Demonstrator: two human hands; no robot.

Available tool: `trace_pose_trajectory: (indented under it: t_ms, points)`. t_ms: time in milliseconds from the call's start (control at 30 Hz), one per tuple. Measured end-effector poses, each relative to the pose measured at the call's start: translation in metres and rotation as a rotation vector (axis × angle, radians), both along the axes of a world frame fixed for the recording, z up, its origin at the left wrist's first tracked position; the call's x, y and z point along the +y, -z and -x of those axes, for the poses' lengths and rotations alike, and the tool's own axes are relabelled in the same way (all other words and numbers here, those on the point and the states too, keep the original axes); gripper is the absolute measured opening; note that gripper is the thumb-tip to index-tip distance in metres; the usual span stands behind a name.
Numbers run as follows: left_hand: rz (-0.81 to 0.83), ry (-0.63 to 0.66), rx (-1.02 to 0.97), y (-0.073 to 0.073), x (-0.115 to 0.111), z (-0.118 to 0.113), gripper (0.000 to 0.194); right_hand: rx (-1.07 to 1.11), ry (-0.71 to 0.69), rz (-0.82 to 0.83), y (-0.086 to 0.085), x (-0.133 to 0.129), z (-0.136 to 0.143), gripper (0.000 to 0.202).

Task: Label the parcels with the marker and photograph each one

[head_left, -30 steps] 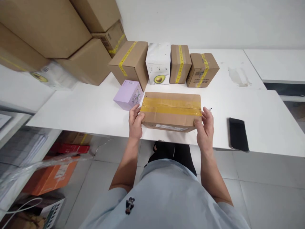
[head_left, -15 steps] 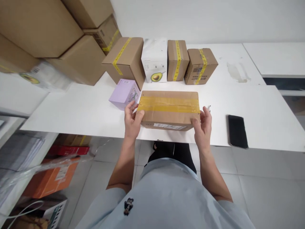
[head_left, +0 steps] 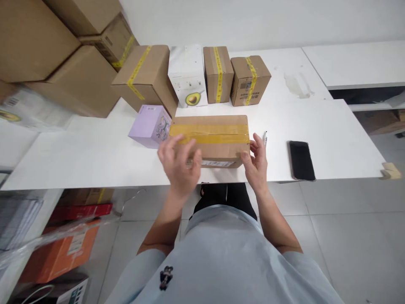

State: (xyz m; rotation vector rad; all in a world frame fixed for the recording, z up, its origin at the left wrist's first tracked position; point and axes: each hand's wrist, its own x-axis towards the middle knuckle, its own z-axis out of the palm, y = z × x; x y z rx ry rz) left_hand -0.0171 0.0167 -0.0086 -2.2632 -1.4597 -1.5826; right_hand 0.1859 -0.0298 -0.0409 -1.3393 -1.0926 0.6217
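Left hand (head_left: 181,166) was spread kinda loose over the left end of the yellow-taped cardboard box (head_left: 218,147), couldn't tell if touching; right hand (head_left: 256,164) gripped its right end.

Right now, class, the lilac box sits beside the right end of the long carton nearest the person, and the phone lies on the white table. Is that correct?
Not quite: the head view shows the lilac box beside the left end of the long carton nearest the person. The phone does lie on the white table.
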Motion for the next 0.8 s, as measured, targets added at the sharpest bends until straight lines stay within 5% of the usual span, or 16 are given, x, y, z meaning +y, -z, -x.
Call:
trace_pose_trajectory:
  t_ms: [133,267,400,600,800]
  points:
    - [-0.063,0.119,0.276,0.005,-0.022,-0.032,0.025,-0.117,-0.107,0.001,-0.003,-0.012,0.007,0.056]
    - [-0.107,0.157,0.359,0.015,-0.022,-0.038,0.04,-0.263,-0.204,-0.034,-0.008,-0.016,0.001,0.049]
    - [-0.124,0.193,0.336,0.021,-0.01,-0.035,0.048,-0.384,-0.305,-0.04,-0.009,-0.007,-0.019,0.055]
    - [-0.118,0.331,0.31,0.024,0.016,-0.029,0.038,-0.531,-0.242,-0.049,-0.007,-0.005,-0.024,0.059]
    - [-0.18,0.386,0.165,0.025,0.007,-0.029,0.024,-0.557,-0.289,-0.014,-0.012,-0.015,-0.013,0.059]
